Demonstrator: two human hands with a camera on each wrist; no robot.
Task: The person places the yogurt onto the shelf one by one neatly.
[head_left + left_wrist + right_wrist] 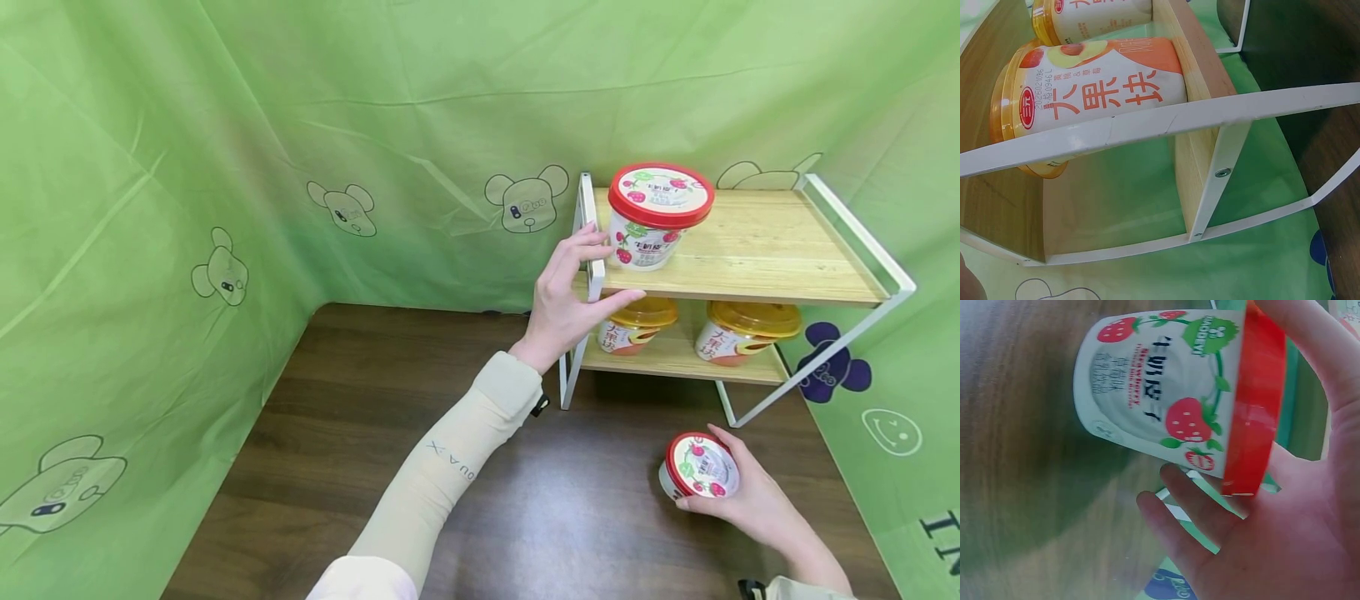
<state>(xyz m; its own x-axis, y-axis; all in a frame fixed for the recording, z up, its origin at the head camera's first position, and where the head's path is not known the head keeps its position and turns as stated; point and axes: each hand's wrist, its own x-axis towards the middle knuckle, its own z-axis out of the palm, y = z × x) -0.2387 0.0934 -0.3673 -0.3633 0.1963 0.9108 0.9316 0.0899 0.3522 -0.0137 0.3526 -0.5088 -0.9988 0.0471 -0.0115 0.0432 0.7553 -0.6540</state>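
My right hand [761, 504] grips a red-lidded paper tub [702, 468] with strawberry pictures, thumb and fingers spread around its lid end, over the dark wood surface. In the right wrist view this tub [1166, 394] lies sideways across the picture, its red lid toward the palm. My left hand [562, 296] is at the left end of the rack, fingers extended at the side of a second red-lidded tub [652, 217]. That tub stands upright on the top shelf [780, 250], at its left end. The left thumb points along below the shelf's front edge.
Two yellow-lidded fruit cups [637, 325] stand on the rack's lower shelf [682, 358]. A white metal frame [825, 362] with slanting legs carries both shelves. Green cloth [420, 108] with bear drawings hangs behind and at both sides of the dark wood surface [360, 400].
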